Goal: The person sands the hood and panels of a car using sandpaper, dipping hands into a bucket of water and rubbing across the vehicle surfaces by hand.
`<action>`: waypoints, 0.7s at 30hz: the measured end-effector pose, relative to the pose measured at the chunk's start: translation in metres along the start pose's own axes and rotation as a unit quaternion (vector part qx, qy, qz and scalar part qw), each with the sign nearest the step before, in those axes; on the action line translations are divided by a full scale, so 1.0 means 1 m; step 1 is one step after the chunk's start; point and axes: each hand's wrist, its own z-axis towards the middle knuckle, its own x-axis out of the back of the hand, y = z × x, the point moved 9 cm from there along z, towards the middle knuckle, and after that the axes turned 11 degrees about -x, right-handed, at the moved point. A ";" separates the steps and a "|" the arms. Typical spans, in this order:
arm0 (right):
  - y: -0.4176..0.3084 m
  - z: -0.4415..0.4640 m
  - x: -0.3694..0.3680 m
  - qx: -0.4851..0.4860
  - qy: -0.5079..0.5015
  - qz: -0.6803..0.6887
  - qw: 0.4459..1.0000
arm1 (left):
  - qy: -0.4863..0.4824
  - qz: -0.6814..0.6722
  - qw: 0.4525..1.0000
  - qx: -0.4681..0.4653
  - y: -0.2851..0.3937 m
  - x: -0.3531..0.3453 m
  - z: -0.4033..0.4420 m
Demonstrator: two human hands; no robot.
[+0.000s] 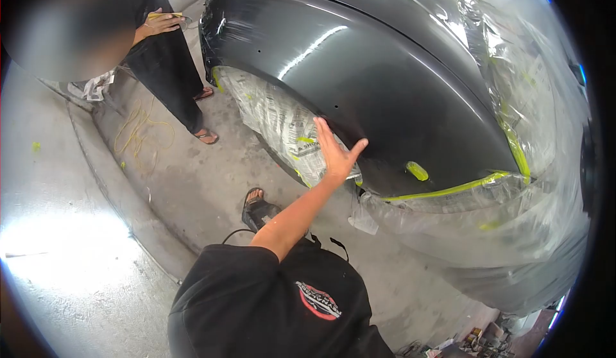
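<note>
Holding my left hand [336, 156], thumb apart, at the dark panel [385, 95], I see newspaper masking [273, 108] applied, remaining work unclear.

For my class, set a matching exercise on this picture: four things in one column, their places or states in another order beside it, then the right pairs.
Things:
1. Left hand
2. Newspaper
3. Clear plastic sheeting
4. Thin yellow cord

Places or states:
A. Lying in loose loops on the floor
B. Thumb held apart from the fingers, at the curved edge of the dark panel
C. Draped down the picture's right side
D. Covering the arch-shaped opening

Right pairs: 1-B, 2-D, 3-C, 4-A
</note>
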 end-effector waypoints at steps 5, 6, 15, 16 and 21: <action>-0.013 0.005 -0.006 0.010 -0.008 -0.018 1.000 | -0.006 0.081 0.992 -0.096 -0.012 0.043 0.017; -0.015 0.005 -0.008 0.012 -0.008 -0.018 1.000 | -0.007 0.099 0.988 -0.121 -0.020 0.060 0.040; -0.026 0.000 -0.024 0.028 0.000 -0.032 0.999 | -0.270 0.289 0.834 -0.386 -0.015 0.120 0.209; -0.027 0.001 -0.025 0.040 0.002 -0.043 0.998 | -0.286 0.299 0.818 -0.399 -0.014 0.115 0.213; -0.058 -0.040 -0.051 0.484 0.137 -0.422 0.755 | -0.303 0.284 0.806 -0.422 -0.018 0.111 0.224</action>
